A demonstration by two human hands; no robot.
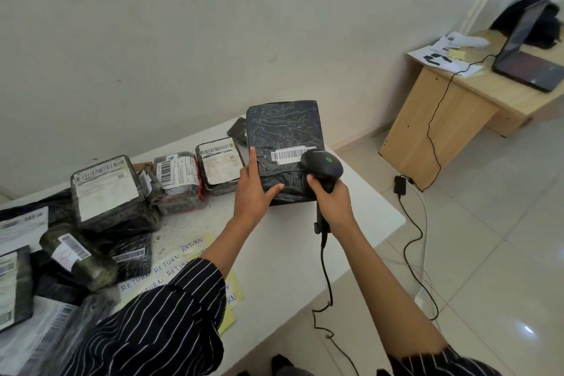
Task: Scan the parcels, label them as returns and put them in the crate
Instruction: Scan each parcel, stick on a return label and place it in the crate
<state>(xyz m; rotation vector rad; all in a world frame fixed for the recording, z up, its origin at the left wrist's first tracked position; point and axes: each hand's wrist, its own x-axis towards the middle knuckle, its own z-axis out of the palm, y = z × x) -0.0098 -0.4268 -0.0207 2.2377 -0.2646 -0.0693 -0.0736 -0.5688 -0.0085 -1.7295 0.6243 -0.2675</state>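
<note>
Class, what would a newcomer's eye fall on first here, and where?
At the centre, the left hand holds a black parcel while the right hand aims a black scanner at its barcode. To the left, wrapped parcels crowd the white table, with yellow RETURN labels nearer the striped sleeve.

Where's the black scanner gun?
In the head view, the black handheld barcode scanner is right of centre, gripped by the right hand, over the black plastic-wrapped parcel.

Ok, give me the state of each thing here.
parcel: tilted up, barcode facing scanner.
left hand: holds parcel.
right hand: grips scanner.
scanner: aimed at barcode.
labels: loose on table.
other parcels: lying on table.
laptop: open.
</note>
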